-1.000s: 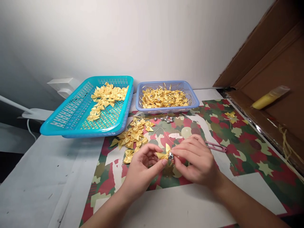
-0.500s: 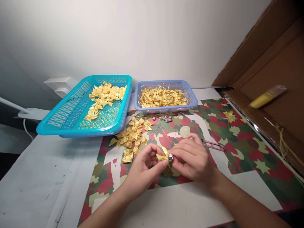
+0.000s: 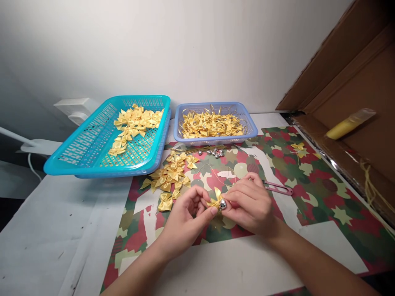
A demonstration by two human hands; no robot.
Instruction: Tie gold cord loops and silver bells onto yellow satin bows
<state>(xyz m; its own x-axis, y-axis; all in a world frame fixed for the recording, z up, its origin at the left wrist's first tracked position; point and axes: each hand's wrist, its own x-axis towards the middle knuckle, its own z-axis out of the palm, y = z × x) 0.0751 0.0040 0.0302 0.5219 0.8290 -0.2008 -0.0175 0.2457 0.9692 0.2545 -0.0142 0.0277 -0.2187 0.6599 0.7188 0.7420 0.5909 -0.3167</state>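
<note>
Between the thumb and fingers of my left hand (image 3: 191, 213) is a yellow satin ribbon bow (image 3: 217, 195). A small shiny silver bell (image 3: 222, 204) sits against the front of that bow. My right hand (image 3: 249, 204) is closed, its thumb and forefinger pinching at the bell's right side; the fingertips partly cover the spot. Thin gold cord (image 3: 217, 176) loops over the table just behind my hands. A pink-handled tool (image 3: 279, 188) sticks out behind my right hand; its other end is hidden, and whether my fingers hold it I cannot tell.
Loose yellow bows (image 3: 173, 172) lie left of my hands. Behind are silver bells (image 3: 217, 153) and gold cords (image 3: 188, 149). A turquoise basket (image 3: 74, 166) holds bows; a blue basket (image 3: 216, 141) holds bows with cords. A cardboard box (image 3: 348, 82) stands right, near a yellow tube (image 3: 348, 125).
The bow has turned a little between my fingers, and one of its tails now points more upward. The bell has shifted slightly to face me. Both hands stay almost in place.
</note>
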